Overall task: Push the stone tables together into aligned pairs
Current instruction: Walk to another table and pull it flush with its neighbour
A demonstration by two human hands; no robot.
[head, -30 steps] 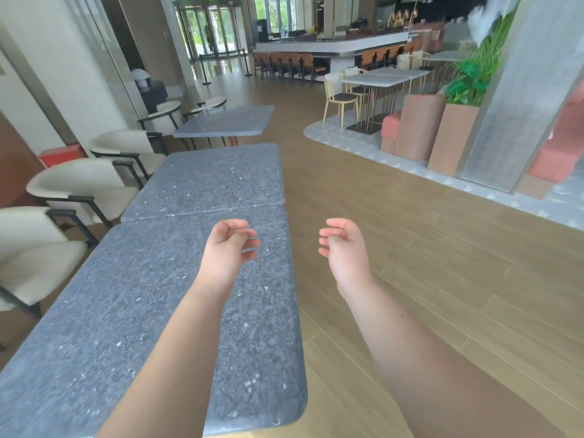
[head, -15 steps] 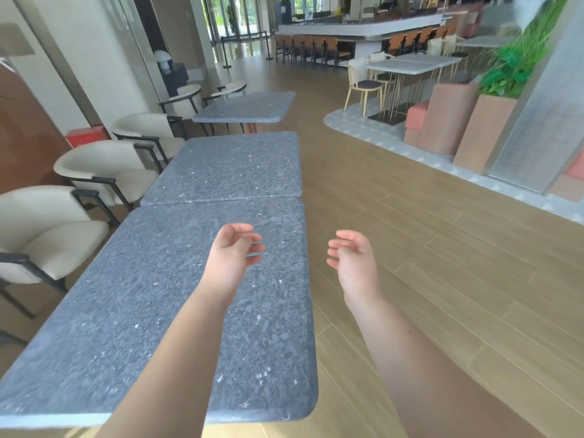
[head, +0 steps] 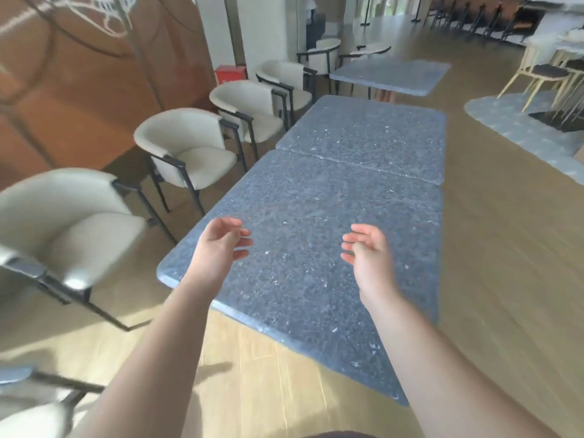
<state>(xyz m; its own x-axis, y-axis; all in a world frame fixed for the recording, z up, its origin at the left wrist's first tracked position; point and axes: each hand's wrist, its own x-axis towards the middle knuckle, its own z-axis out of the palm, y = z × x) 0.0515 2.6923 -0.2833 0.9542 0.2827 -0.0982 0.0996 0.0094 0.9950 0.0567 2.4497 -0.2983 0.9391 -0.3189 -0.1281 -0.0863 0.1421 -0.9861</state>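
Two hands lead the figure: our left hand (head: 221, 245) and right hand (head: 366, 251) hang above the near stone table (head: 316, 248), fingers loosely curled, holding nothing and not touching the slab. A second ago the left hand was over the table and the right was over bare floor beside its edge; now both lie over the slab, because our viewpoint has swung round to the table's near end while the hands kept their relaxed pose.

We judge that this pair is finished. The near table meets the far stone table (head: 373, 134) along a thin seam (head: 363, 165), and their long edges run nearly in line, with a slight step at the right corner. The seam looks the same as it did a second ago, so the tables have stayed put and only we have moved.

Beyond the pair, a third stone table (head: 395, 75) stands apart, separated by a strip of floor; we take it as the likely next piece to handle. Cream armchairs (head: 189, 147) with dark frames line the left side, near a brown wall (head: 79, 74) and a red box (head: 230, 74). Wooden flooring (head: 505, 248) fills the right, with pale chairs (head: 543, 77) and blurred bar seating farther back.
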